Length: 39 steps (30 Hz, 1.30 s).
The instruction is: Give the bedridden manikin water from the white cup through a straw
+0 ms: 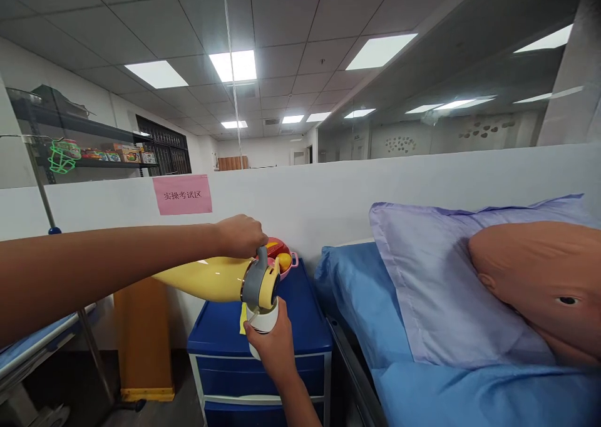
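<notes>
My left hand [241,234] is closed round the grey handle of a yellow thermos jug [206,280]. The jug lies tipped almost level, its grey-collared mouth pointing right and down. Just below that mouth, my right hand [277,345] grips a white cup [263,322], thumb on the near side. Something thin and pale slants up inside the cup; I cannot tell what it is. Whether any liquid flows from the spout does not show. Both things are held over a blue drawer cabinet [300,320].
A pink basket [295,261] of toy fruit sits on the cabinet's back, and a yellow cloth or paper [243,319] lies behind the cup. At right, a manikin [530,277] rests on a lilac pillow [413,277] in a blue-sheeted bed. A metal pole [44,198] stands left.
</notes>
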### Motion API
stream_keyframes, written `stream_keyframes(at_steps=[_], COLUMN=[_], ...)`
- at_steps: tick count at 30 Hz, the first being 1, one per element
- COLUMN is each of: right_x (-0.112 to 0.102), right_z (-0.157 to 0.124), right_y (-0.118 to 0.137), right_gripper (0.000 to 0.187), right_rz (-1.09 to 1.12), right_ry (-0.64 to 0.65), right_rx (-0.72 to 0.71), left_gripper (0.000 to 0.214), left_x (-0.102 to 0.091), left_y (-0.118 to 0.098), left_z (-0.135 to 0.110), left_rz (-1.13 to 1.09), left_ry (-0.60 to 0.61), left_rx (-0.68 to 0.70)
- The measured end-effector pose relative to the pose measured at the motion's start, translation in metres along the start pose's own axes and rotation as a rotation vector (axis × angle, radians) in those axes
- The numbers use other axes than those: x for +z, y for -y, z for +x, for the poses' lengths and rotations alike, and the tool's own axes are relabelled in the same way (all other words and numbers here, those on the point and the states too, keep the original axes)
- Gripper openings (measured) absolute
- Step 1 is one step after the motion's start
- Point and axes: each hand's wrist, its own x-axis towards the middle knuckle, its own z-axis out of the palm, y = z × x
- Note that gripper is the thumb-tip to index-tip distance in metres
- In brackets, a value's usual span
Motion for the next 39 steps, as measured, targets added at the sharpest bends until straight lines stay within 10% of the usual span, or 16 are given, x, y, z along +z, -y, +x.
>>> stream_keyframes(at_steps=[39], right_x=[0.052], right_z=[-0.006], right_y=[0.007], right_gripper=[0.047], right_rz=[0.105], right_ry=[-0.112], right_rx=[0.066], left_gripper=[0.016], left_x=[-0.024], left_y=[0.003], left_z=[-0.011], left_rz=[0.156], left_ry=[0.101], left_rx=[0.135])
